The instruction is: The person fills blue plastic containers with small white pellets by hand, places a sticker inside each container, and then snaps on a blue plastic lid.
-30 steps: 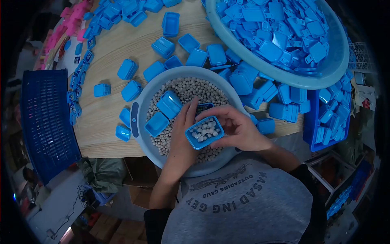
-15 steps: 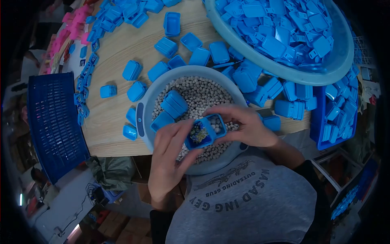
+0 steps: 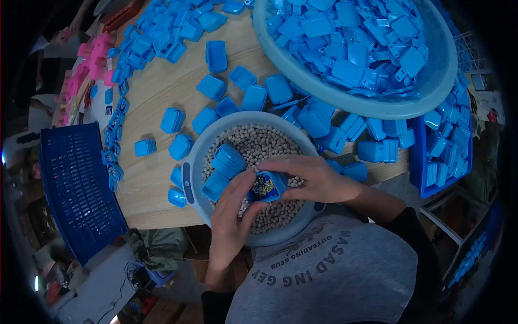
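Observation:
Both of my hands hold one small blue box (image 3: 268,186) with a printed label over the grey basin (image 3: 291,233). My left hand (image 3: 232,210) pinches its left side, thumb below and fingers above. My right hand (image 3: 318,181) wraps round its right side. The box's two halves look folded together, label side up. Beige pellets (image 3: 259,141) lie in the basin beneath my hands. Blue boxes (image 3: 227,161) rest on the pellets at the basin's left, close to my left fingertips.
Loose blue boxes (image 3: 172,120) are scattered on the wooden table (image 3: 154,191). A large tub (image 3: 372,105) of blue parts stands at the upper right, beside a blue tray (image 3: 430,190). A blue crate (image 3: 81,189) is at the left, near pink items (image 3: 98,59).
The box was spread open with pellets in its right half; now that half is folded out of sight behind the label side. The whole view has shifted slightly.

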`<action>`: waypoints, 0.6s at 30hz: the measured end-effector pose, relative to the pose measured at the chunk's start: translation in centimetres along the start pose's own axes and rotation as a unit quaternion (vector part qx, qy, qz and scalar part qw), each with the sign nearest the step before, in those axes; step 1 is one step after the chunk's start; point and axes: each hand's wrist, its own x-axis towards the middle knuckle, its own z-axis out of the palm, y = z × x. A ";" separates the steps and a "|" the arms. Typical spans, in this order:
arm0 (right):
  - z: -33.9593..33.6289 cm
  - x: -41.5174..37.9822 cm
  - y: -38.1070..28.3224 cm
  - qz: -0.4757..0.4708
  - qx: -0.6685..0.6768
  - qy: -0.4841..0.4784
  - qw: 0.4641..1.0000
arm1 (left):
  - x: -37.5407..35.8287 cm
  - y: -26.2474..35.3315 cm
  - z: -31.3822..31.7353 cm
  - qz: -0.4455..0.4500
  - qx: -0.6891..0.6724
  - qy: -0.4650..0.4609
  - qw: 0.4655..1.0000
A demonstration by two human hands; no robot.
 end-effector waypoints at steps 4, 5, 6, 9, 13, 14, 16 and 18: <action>-0.5 -1.0 -0.8 0.113 0.129 0.076 0.982 | 5.5 0.4 -1.9 0.076 -0.007 -0.086 0.993; -0.2 -1.3 -0.3 0.118 0.122 0.085 0.982 | 8.3 0.2 -2.0 0.137 -0.020 -0.085 0.987; 0.1 -1.3 0.2 0.112 0.130 0.091 0.981 | 11.2 0.0 -1.2 0.120 -0.024 -0.050 0.991; 0.2 -1.0 0.4 0.105 0.133 0.087 0.982 | 20.8 -0.7 3.0 0.228 0.088 0.033 0.969; 0.1 -1.1 -0.3 0.097 0.011 0.056 0.994 | 27.5 -2.0 9.9 0.379 0.284 0.113 0.874; 0.0 -1.1 -0.3 0.099 0.021 0.065 0.993 | 27.9 -2.1 10.1 0.351 0.286 0.099 0.886; 0.1 -1.2 -0.2 0.103 0.048 0.082 0.990 | 27.3 -1.1 9.2 0.290 0.290 0.064 0.910; 0.0 -1.3 0.1 0.118 0.095 0.091 0.984 | 24.9 -1.0 7.2 0.299 0.143 0.111 0.937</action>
